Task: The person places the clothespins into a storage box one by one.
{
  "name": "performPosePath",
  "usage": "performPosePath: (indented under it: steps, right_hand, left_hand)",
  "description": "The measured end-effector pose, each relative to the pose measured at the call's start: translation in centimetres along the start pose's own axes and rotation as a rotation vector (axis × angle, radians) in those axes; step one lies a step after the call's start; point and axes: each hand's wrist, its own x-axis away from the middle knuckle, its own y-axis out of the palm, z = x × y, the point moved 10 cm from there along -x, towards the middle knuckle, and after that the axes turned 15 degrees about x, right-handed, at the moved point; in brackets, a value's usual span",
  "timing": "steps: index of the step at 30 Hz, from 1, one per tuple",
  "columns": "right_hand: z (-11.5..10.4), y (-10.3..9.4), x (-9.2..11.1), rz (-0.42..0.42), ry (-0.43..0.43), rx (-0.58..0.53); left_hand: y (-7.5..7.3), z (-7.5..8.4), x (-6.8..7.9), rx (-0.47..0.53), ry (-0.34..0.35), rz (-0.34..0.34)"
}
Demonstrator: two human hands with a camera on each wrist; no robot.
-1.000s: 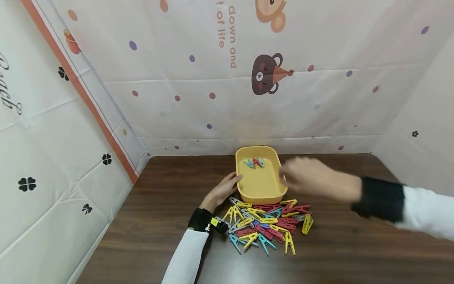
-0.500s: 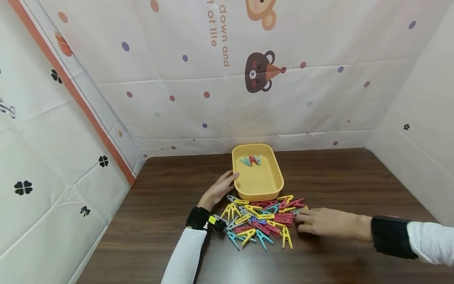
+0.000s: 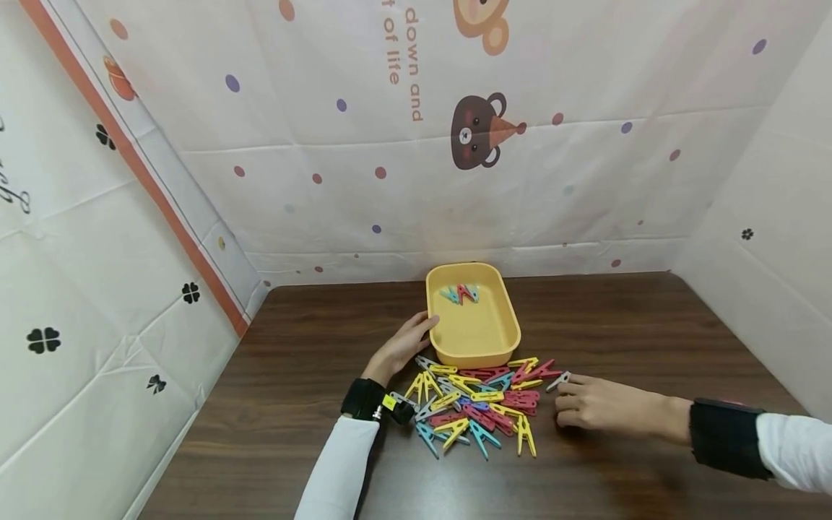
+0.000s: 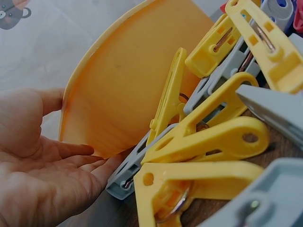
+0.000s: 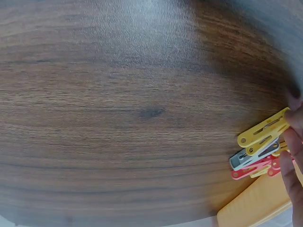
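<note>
My left hand (image 3: 403,348) holds the left side of a yellow plastic tub (image 3: 477,350), thumb at the rim. Seen from the left wrist, the fingers (image 4: 78,161) lie under the tub's wall (image 4: 118,80). My right hand (image 3: 601,408) is low over the table at the right of a pile of plastic clothespins (image 3: 468,393). In the right wrist view its fingers (image 5: 293,142) pinch the end of a yellow clothespin (image 5: 260,130), which the hand hides in the head view. A grey clothespin (image 3: 559,380) lies at its fingertips. Inside the tub are several blue-green and red clothespins (image 3: 460,293).
The pile of yellow, red, blue-green, grey and blue clothespins sits against the tub's near side on a dark wood table (image 3: 312,375). A printed white sheet (image 3: 312,217) hangs behind the table, with more white sheeting at both sides.
My right hand has come from beside the tub's right rim down to the pile's right edge, then drawn slightly right. The grey clothespin has shifted outward. My left hand stays on the tub.
</note>
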Motion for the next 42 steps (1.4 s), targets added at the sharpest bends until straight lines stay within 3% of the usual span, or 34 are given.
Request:
performPosePath:
  steps: [8, 15, 18, 22, 25, 27, 30, 32, 34, 36, 39, 42]
  right_hand:
    - [1.3, 0.9, 0.8, -0.020, 0.113, -0.046]
    - [1.5, -0.2, 0.6, 0.055, 0.127, -0.067]
    - [2.8, -1.1, 0.1, 0.094, 0.156, -0.068]
    - [7.9, -2.6, -1.3, 0.126, 0.293, -0.131]
    - [14.3, -2.6, -2.8, 0.094, 0.523, -0.266]
    - [18.9, -1.3, -3.8, 0.044, 0.702, -0.401]
    - [24.5, 2.5, -5.3, -0.086, 0.928, -0.582]
    - [26.6, 5.7, -6.6, -0.182, 1.034, -0.695]
    - [27.5, 9.4, -7.8, -0.270, 1.118, -0.795]
    - [27.0, 12.7, -8.8, -0.334, 1.188, -0.910]
    - [26.1, 22.1, -8.9, -0.437, 1.298, -0.938]
    - [25.7, 33.7, -8.1, -0.456, 1.358, -0.754]
  left_hand:
    - [-0.2, 0.7, 0.0, -0.014, 0.004, 0.002]
    - [-0.4, 1.0, -0.1, -0.027, 0.000, -0.003]
    - [-0.5, 1.0, 0.0, -0.030, -0.002, 0.007]
    - [-0.6, 0.9, 0.0, -0.029, -0.007, 0.022]
    - [-0.5, 0.7, -0.1, -0.030, -0.012, 0.015]
    - [-0.4, 0.6, -0.2, -0.030, -0.010, 0.003]
    - [-0.7, 0.7, -0.2, -0.029, -0.008, 0.002]
    - [-1.2, 0.6, 0.0, -0.031, -0.010, 0.019]
    - [-1.6, 0.5, 0.3, -0.040, -0.015, 0.034]
    - [-1.7, 0.2, 0.5, -0.046, -0.020, 0.041]
    - [-1.4, -0.4, 0.8, -0.038, -0.022, 0.035]
    - [-0.8, -1.2, 0.9, -0.022, -0.025, 0.033]
